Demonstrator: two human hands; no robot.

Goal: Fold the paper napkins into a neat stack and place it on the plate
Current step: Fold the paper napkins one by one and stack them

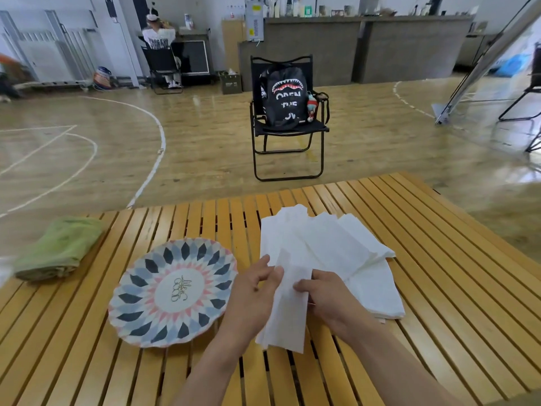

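On the slatted wooden table [409,230], the person holds one folded paper napkin [288,315] between both hands, just right of the patterned plate [172,291]. The left hand [251,291] pinches the napkin's left edge near its far end, fingers narrow on the paper; the right hand [328,297] grips the right edge, thumb laid across the top face. Beyond and to the right lies a loose fan of other white napkins [336,250], overlapping untidily, some reaching the table's middle.

The napkins look very light, thin and soft. They should crease easily but also crumple, tear or slide over one another, and a draught could shift them. A gentle hold at the edges or corners seems best, with the flat of the fingers pressing each fold down. A finished stack would probably need support from beneath or a squeeze from both sides, since it has no stiffness.

The plate centre carries looping script that appears to read "Life is GOOD". On the far folding chair [288,153], a black backpack [284,98] with a shark-mouth print shows "OPEN THE", with lower letters partly hidden. A folded green cloth [58,247] lies at far left.
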